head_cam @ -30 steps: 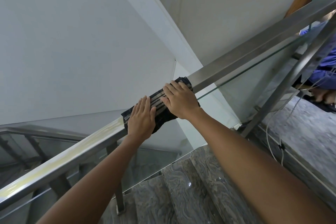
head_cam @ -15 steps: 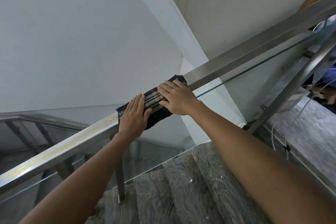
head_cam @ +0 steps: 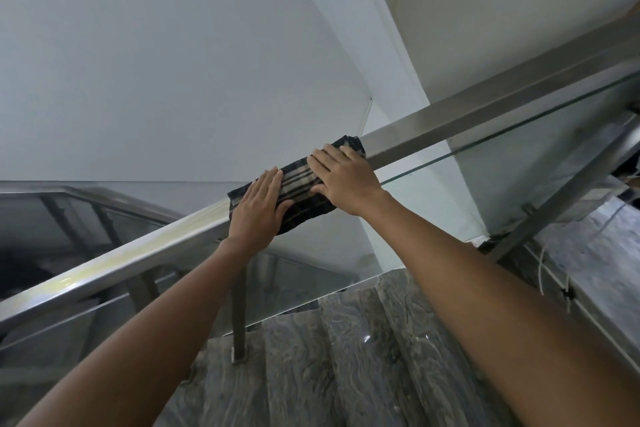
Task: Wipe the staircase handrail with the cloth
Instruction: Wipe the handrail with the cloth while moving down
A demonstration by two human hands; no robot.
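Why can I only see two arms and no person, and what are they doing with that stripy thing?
The camera sits on the person's head and looks forward and down, so you see what they see: only their own arms. There is no robot here. The left hand and the right hand both lie flat, fingers stretched out, on a dark checked cloth. The cloth is draped over a shiny metal handrail that slopes up to the right, so they are pressing it down, not gripping it. Under the rail is a glass panel, and below that are grey stone stairs. The person is wiping the rail clean.
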